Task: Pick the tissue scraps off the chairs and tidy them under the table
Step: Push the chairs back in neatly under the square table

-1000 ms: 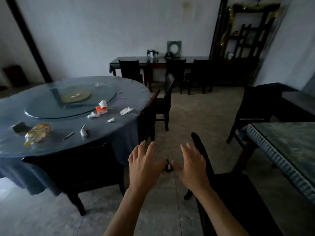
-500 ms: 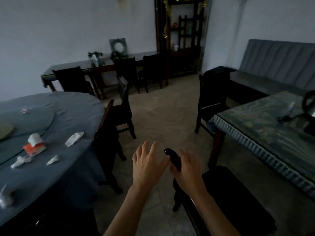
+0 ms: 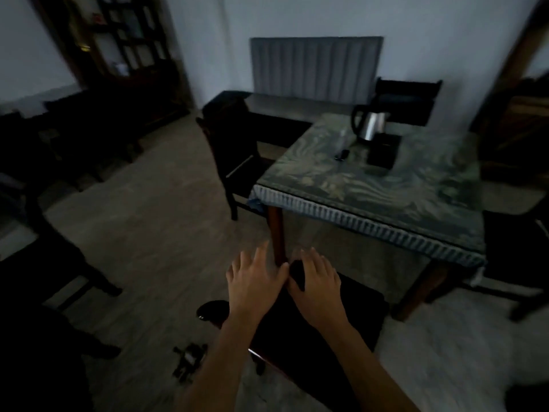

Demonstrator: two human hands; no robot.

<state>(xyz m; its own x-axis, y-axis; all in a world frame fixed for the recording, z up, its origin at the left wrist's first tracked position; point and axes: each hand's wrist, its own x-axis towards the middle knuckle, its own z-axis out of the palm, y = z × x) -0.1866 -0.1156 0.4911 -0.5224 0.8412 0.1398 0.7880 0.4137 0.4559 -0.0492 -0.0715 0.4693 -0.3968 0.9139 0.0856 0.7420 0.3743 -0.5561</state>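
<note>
A dark wooden chair (image 3: 350,316) stands right below me, its seat toward the square table (image 3: 386,185) with the green patterned cloth. My left hand (image 3: 255,282) and my right hand (image 3: 316,285) hover side by side over the chair's near edge, fingers spread and straight, holding nothing. No tissue scrap shows on this dark seat; the room is dim and the frame is blurred.
A steel kettle (image 3: 370,126) on a black base and a small dark object (image 3: 341,155) sit on the table. Another dark chair (image 3: 234,150) stands at the table's left side, one more (image 3: 511,254) at its right. A grey sofa (image 3: 315,69) lines the far wall. A small black thing (image 3: 188,359) lies on the floor.
My view has swung right, from the round blue table to the square green-clothed one. Both hands stay raised and empty in front of me, now over the dark chair.
</note>
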